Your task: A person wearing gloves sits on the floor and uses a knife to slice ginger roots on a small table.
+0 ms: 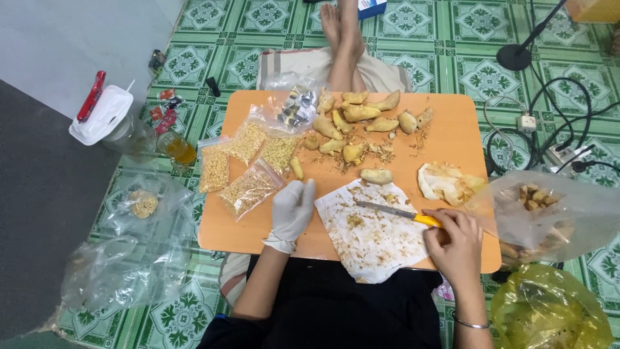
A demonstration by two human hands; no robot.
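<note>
While my right hand (456, 240) gripped the yellow-handled knife (395, 212), blade flat on the stained paper (371, 236), my gloved left hand (292, 210) rested spread and empty beside it. I judged I stood between pieces; next called for reaching the nearest ginger root (376, 176). I counted four filled bags (248, 190) and roughly a dozen roots.

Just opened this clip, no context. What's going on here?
A person sits on a tiled floor at a low orange table. The right hand holds a yellow-handled knife, its blade lying over a stained sheet of paper. The gloved left hand rests open at the paper's left edge, holding nothing. A pile of pale ginger-like roots lies further back, with small bags of chopped bits to the left and a heap of peelings on the right.
</note>
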